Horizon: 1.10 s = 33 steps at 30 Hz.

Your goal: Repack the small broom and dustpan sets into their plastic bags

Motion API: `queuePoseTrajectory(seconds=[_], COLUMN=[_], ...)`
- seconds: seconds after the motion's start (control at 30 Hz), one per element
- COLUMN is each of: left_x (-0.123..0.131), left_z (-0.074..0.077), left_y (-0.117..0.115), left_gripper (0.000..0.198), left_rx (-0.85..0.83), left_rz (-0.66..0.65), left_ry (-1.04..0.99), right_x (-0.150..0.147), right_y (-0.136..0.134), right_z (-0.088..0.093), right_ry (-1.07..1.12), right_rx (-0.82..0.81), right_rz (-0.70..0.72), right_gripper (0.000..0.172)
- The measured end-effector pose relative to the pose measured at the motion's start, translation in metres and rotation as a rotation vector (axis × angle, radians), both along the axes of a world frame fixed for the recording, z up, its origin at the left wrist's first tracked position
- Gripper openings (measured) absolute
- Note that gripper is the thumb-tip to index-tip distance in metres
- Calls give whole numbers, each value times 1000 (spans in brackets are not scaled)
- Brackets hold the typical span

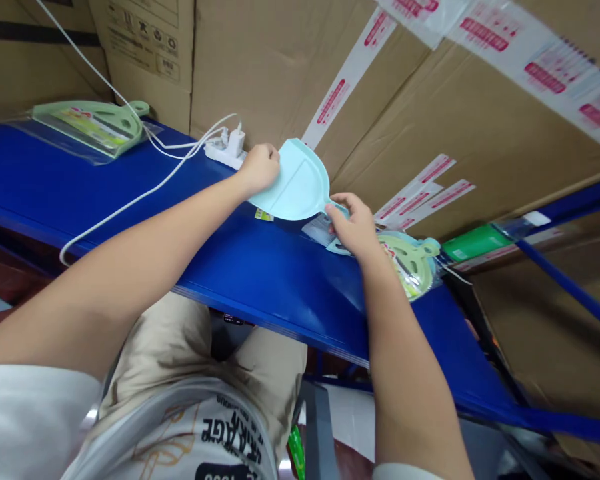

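A light blue dustpan (pixel 300 180) is held up over the blue shelf, its flat pan turned toward me. My left hand (pixel 260 167) is closed on the pan's left edge. At the other end, my right hand (pixel 353 223) grips the handle between thumb and fingers. Beneath the right hand lies a second light blue piece with clear plastic (pixel 323 230), partly hidden, so its kind is unclear. Just right of that hand sits a green dustpan set in clear wrapping (pixel 410 260). A small yellow-green label (pixel 264 215) shows under the dustpan.
Another wrapped green dustpan (pixel 93 127) lies at the shelf's left. A white power strip (pixel 225 153) with plugs stands behind my left hand, and a white cable (pixel 130 199) loops over the front edge. Large taped cardboard boxes (pixel 280 67) wall the back. A green package (pixel 477 243) is at right.
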<state>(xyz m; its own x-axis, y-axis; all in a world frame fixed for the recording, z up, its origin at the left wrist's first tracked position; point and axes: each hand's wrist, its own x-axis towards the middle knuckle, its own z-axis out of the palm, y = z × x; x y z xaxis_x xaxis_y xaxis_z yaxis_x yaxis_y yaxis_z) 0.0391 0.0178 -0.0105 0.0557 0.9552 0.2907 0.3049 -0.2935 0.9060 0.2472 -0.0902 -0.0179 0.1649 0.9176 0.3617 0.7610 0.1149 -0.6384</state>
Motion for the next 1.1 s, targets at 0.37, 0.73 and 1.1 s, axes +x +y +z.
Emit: queuePoseTrajectory(seconds=[0.37, 0.73, 1.1], left_x=[-26, -28, 0], left_z=[36, 44, 2], left_y=[-13, -17, -21], left_gripper=[14, 65, 38], left_rx=[291, 313, 337], left_rz=[185, 335, -120], left_ry=[-28, 3, 318], right_x=[-9, -31, -10], right_y=[-6, 5, 16], right_z=[18, -6, -7], right_ry=[522, 652, 556], right_rx=[-154, -299, -92], right_rz=[95, 63, -110], right_gripper=[25, 22, 13])
